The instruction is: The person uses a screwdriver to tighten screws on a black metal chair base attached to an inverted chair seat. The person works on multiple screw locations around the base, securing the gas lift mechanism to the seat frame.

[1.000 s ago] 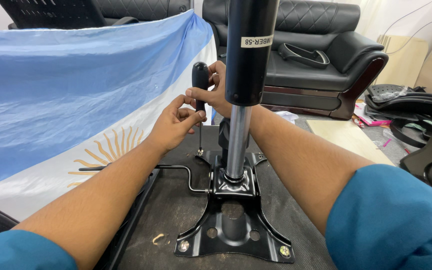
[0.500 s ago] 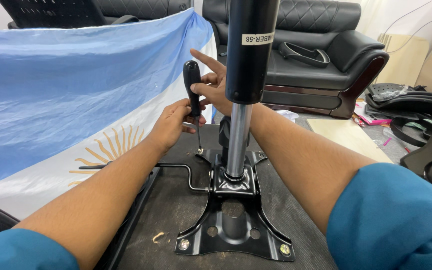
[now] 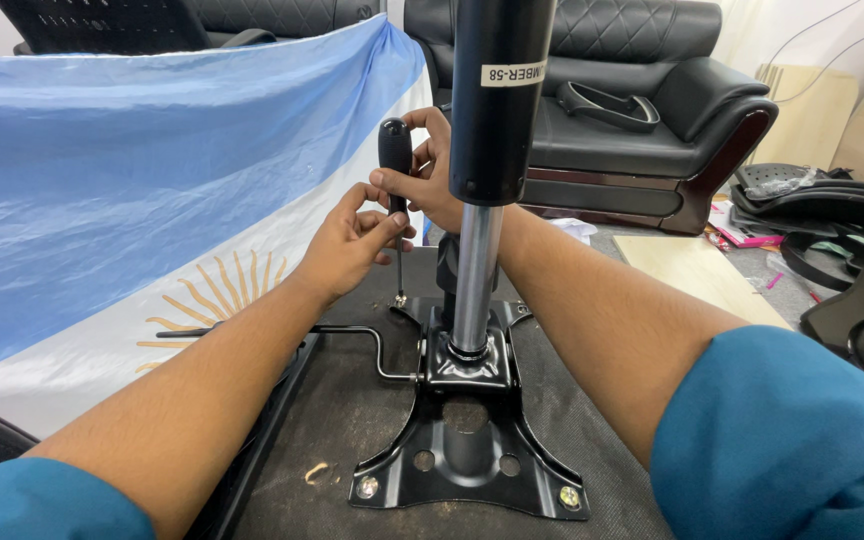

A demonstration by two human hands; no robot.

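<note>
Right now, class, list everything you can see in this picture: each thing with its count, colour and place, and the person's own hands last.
screwdriver: one, black handle, upright, tip down at the far corner of the plate
gas lift cylinder: one, black with a chrome rod, standing in the middle of the plate
mounting plate: one, black metal, on the dark seat underside
lever rod: one, black, sticking out to the left of the plate
flag: one, light blue and white with a yellow sun, left
sofa: one, black, behind
chair parts: several, black, on the floor at right
left hand: one, at the screwdriver shaft
right hand: one, around the screwdriver handle
</note>
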